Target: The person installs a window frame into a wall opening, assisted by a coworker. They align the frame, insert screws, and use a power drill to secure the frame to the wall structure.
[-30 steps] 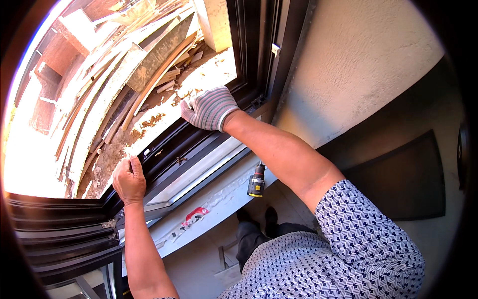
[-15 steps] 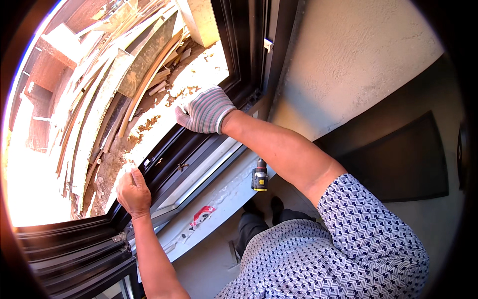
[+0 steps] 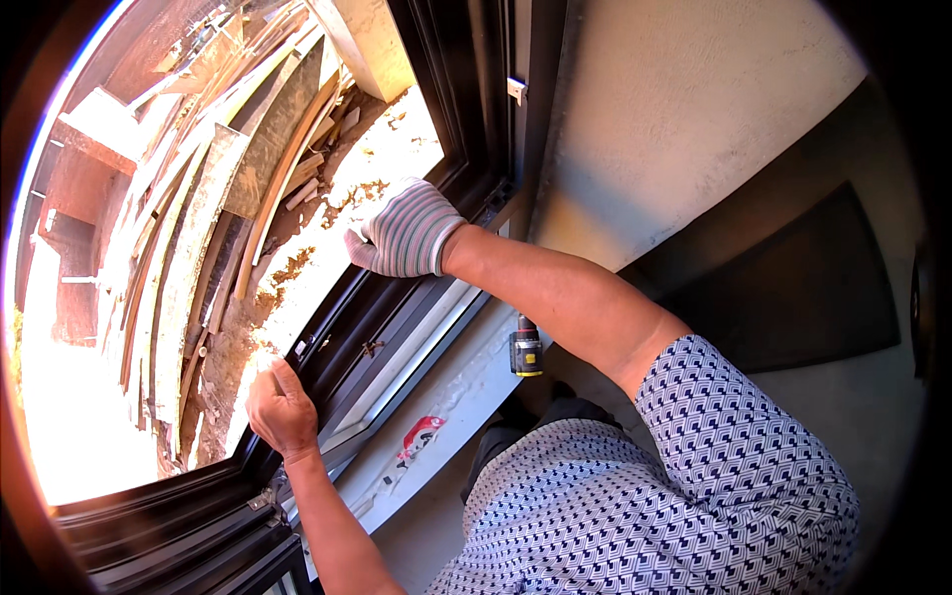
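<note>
My left hand (image 3: 282, 409) is bare and held at the window opening, just outside the dark window frame (image 3: 332, 342) near its left corner. Its fingers curl with the thumb on top; glare washes out the fingertips, so what they grip cannot be made out. My right hand (image 3: 409, 230) wears a striped knit glove and sits over the lower frame, towards the right corner. Its fingers are bent closed, and strong light hides whatever is in them. Between the two hands, a small brown fitting or scrap (image 3: 372, 348) lies on the frame's track.
A black cordless drill (image 3: 527, 349) stands on the pale sill (image 3: 466, 402), by a red-and-white scrap (image 3: 421, 436). A dark sash (image 3: 188, 555) stands at lower left. Outside lies a pile of long boards (image 3: 213, 218). A plastered wall (image 3: 684, 109) rises on the right.
The view has shifted slightly, so the frame and sill sit differently in the picture. Both hands keep nearly the same places at the frame, still closed.
</note>
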